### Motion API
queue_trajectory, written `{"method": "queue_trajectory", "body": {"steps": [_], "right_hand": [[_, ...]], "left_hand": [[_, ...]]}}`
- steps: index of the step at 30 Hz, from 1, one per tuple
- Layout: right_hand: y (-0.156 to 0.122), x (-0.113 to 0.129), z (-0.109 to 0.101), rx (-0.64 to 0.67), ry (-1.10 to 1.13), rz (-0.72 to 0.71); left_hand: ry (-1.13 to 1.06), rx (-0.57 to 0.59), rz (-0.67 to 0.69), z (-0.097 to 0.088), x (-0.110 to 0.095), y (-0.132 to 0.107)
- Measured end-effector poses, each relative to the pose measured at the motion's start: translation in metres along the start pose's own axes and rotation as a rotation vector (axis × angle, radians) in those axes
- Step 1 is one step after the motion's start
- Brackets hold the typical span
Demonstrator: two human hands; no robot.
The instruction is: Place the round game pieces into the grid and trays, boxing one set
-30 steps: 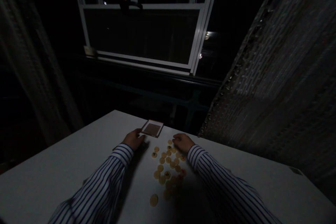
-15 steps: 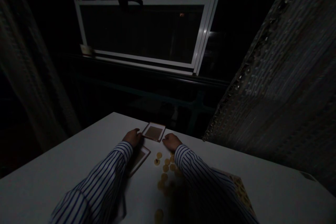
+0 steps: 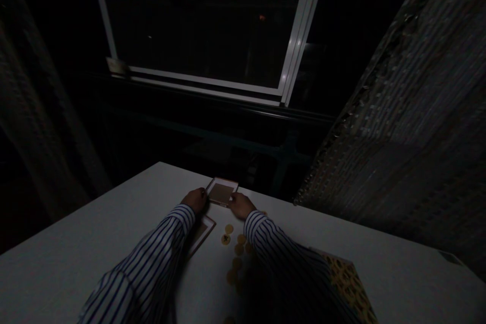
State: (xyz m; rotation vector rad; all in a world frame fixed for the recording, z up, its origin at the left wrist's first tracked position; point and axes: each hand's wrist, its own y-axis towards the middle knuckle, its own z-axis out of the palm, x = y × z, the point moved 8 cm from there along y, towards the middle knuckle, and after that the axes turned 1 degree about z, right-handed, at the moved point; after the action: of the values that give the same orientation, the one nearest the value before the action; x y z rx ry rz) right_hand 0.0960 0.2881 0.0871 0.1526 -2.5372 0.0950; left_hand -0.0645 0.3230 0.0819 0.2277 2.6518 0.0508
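A shallow square box [image 3: 222, 193] with a brown inside and pale walls lies near the table's far edge. My left hand [image 3: 195, 199] closes on its left side, fingers curled at the near left corner. On the opposite side, my right hand [image 3: 241, 206] grips the right edge, thumb over the rim. Just below my left hand is a second shallow box [image 3: 203, 235], partly hidden by my sleeve. Several round yellowish discs [image 3: 239, 249] lie loose on the table between my forearms, and one disc [image 3: 226, 239] bears a dark mark.
The white table [image 3: 125, 212] runs out to both sides in dim light. By my right forearm lies a yellow-patterned flat piece [image 3: 351, 283], partly covered by the sleeve. Beyond the table stand a window [image 3: 205, 40] and a beaded curtain [image 3: 402, 111] on the right.
My right hand has moved left onto the box's right edge, from beside it. My left hand has shifted slightly right against the box. The view has tilted a little.
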Motion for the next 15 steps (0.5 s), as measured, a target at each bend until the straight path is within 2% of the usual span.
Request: {"method": "queue_trajectory", "body": {"steps": [7,15], "right_hand": [[0.0019,-0.0022,0.0032,0.006,0.005,-0.003],[-0.0017,-0.0028,-0.005,-0.034,0.053,-0.025]], "left_hand": [[-0.011,0.011,0.024,0.0033,-0.0046,0.0007],[-0.029,-0.065,-0.034,-0.0032,-0.0032,-0.002]]}}
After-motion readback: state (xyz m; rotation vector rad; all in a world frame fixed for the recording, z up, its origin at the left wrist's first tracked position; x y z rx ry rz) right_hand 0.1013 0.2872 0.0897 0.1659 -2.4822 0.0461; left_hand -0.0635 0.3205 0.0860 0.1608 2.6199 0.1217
